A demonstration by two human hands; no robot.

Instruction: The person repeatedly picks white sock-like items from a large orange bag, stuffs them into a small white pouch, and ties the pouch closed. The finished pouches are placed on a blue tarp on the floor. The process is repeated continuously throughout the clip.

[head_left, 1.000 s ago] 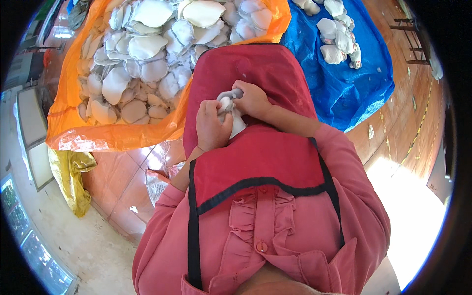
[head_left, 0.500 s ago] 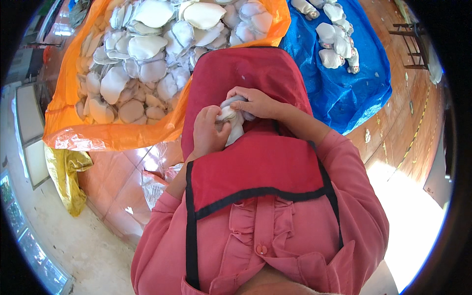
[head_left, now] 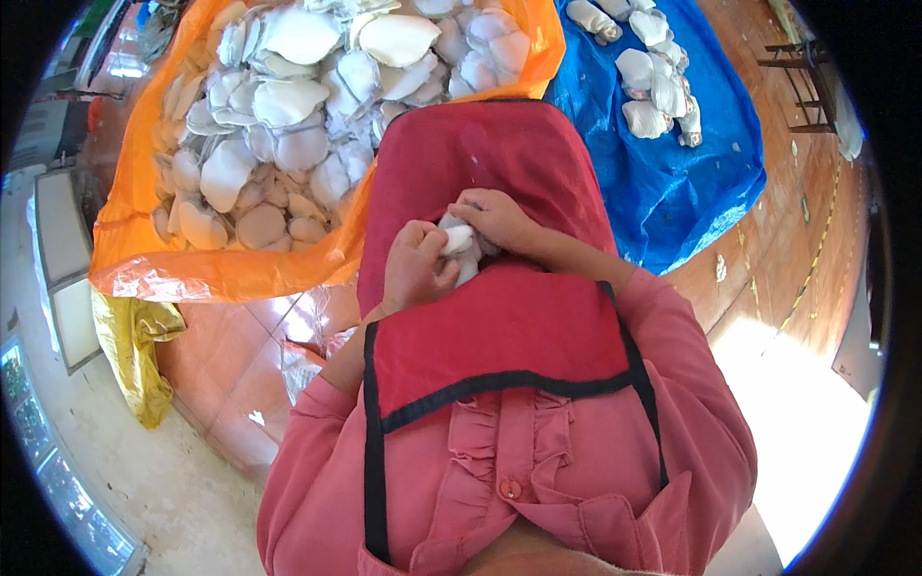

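Where the floor [head_left: 759, 269] shows: red-brown tiles, sunlit at right.
Orange sheet [head_left: 192, 278]: spread ahead at left, heaped with flat white pads [head_left: 290, 102].
Blue sheet [head_left: 706, 206]: ahead at right, bearing white bundles [head_left: 665, 86].
Red apron [head_left: 499, 331]: black-edged, just below the hands.
Left hand [head_left: 416, 267]: knuckles up, fingers bent, pinching white cloth [head_left: 462, 253].
Right hand [head_left: 497, 221]: arched over from the right, fingers curled, grasping the same white cloth.
White cloth: between the 2 hands, partly hidden.

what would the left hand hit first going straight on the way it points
The left hand would likely meet the white-and-grey fabric piece first, then the right hand, though depth is unclear.
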